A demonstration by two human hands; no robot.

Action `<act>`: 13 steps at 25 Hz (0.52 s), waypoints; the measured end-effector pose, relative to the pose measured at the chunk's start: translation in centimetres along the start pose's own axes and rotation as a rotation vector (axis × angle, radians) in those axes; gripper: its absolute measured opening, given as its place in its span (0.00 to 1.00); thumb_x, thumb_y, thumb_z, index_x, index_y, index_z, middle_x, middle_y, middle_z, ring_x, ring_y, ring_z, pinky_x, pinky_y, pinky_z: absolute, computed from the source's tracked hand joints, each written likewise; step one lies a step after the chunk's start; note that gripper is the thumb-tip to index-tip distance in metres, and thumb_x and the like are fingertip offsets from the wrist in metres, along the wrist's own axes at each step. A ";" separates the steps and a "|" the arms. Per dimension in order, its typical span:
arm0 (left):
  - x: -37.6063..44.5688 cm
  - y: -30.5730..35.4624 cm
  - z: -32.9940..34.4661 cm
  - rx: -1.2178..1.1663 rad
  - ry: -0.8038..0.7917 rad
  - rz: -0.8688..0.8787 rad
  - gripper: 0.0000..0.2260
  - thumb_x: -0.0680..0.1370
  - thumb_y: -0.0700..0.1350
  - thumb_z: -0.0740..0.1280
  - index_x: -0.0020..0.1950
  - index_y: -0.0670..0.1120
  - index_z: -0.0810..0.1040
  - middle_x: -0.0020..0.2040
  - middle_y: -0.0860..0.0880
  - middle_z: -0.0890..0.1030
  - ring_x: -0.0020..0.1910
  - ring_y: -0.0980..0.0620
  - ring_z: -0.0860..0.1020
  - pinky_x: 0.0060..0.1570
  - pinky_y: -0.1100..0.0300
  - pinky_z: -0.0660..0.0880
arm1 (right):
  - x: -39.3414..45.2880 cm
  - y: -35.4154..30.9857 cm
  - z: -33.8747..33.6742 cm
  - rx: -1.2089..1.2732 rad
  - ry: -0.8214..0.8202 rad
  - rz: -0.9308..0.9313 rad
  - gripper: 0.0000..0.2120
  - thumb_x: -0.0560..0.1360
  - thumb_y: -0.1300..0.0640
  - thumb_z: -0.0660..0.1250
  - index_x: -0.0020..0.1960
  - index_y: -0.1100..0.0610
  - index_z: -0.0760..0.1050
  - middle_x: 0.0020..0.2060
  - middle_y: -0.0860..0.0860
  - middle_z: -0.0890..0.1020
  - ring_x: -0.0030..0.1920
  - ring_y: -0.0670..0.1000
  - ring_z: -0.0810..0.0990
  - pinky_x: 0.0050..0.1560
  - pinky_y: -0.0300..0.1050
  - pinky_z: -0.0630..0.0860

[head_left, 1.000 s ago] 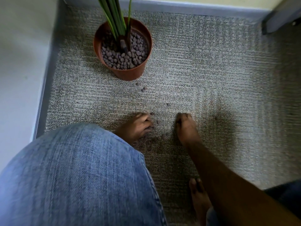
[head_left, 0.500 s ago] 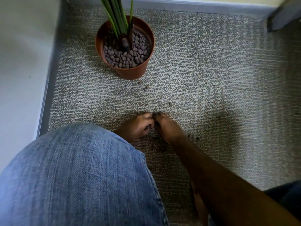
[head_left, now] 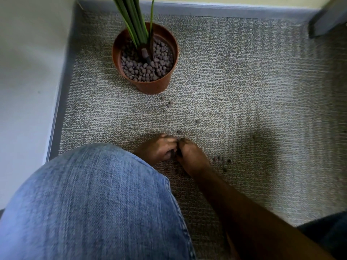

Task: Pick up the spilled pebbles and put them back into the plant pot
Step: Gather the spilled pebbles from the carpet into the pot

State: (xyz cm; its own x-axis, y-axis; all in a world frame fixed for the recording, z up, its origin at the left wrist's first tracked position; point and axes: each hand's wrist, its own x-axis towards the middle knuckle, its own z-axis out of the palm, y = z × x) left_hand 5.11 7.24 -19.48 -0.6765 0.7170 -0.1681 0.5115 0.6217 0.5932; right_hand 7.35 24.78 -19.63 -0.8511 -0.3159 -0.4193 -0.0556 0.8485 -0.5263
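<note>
Left hand and right hand cupped fingertip to fingertip over pebbles on carpet; pot straight ahead, left hand slightly nearer.

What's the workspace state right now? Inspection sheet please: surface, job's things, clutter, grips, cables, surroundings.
Surface: grey woven carpet, shadowed near the hands.
Job's things: round terracotta plastic plant pot upright, filled with brown clay pebbles around green leaves; spilled brown pebbles loose on the carpet, some just below the pot, one mid-floor, a few right of the hands.
Clutter: nothing seen.
Grips: left hand and right hand on the carpet, fingertips meeting, fingers curled; what they hold cannot be told.
Cables: nothing seen.
Surroundings: white wall left, grey skirting, blue denim knee in the foreground.
</note>
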 end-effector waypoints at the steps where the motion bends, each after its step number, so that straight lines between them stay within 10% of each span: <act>1: 0.0 0.1 0.1 -0.030 0.019 -0.023 0.07 0.70 0.33 0.74 0.46 0.40 0.83 0.47 0.43 0.83 0.49 0.42 0.81 0.55 0.55 0.71 | 0.0 -0.2 0.1 0.012 0.018 0.025 0.07 0.77 0.57 0.66 0.54 0.57 0.78 0.52 0.56 0.81 0.52 0.59 0.82 0.52 0.51 0.76; 13: -0.5 -1.9 -0.8 -0.185 0.139 -0.108 0.07 0.75 0.34 0.71 0.50 0.43 0.84 0.51 0.49 0.83 0.48 0.52 0.81 0.49 0.51 0.79 | 1.1 0.9 -1.4 0.201 0.024 0.062 0.06 0.70 0.63 0.72 0.45 0.54 0.83 0.47 0.51 0.84 0.47 0.52 0.82 0.52 0.46 0.78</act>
State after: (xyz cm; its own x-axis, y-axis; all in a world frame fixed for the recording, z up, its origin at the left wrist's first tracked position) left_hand 4.08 5.46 -19.83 -0.7950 0.5912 -0.1361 0.3351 0.6150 0.7138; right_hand 5.67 25.82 -19.51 -0.8620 -0.2539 -0.4388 0.1000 0.7634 -0.6382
